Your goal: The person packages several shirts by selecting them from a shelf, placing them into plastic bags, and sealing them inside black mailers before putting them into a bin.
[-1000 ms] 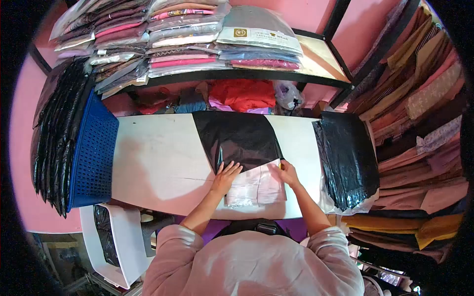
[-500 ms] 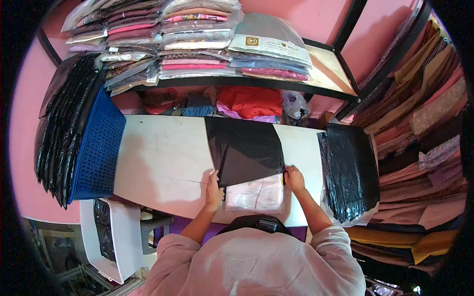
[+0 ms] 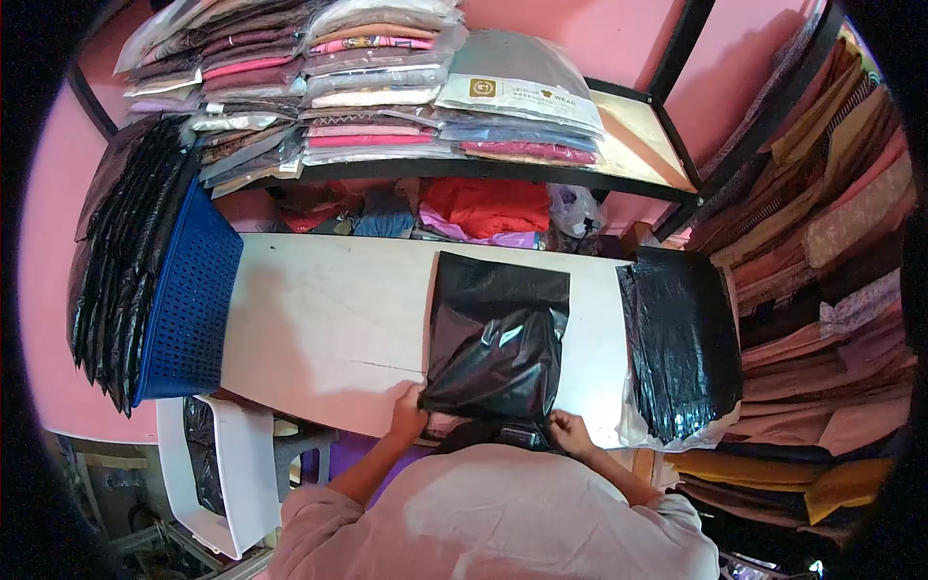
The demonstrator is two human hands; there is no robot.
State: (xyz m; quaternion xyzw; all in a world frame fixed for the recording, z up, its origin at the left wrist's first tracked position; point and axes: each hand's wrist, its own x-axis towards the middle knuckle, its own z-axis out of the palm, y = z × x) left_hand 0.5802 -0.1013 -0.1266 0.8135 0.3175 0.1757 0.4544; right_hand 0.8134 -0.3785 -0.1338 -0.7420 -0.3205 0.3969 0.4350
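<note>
A black plastic bag (image 3: 498,333) lies on the white table near the person's body, its surface creased and shiny. My left hand (image 3: 410,411) is closed on the bag's lower left corner. At the lower right corner, my right hand (image 3: 570,430) pinches the bag's edge. A strip of the pale packet (image 3: 443,423) shows below the bag's near edge, beside my left hand; the rest of it is hidden.
Black bags (image 3: 681,338) are stacked at the table's right. A blue basket (image 3: 193,300) with black bags stands at the left, above a white chair (image 3: 246,474). Packed clothes (image 3: 377,82) fill the shelf behind; more clothes (image 3: 822,280) line the right side.
Both hands have moved toward the body, drawing the black bag's edge with them. The bag now covers nearly all of the pale packet, which showed between the hands before.
</note>
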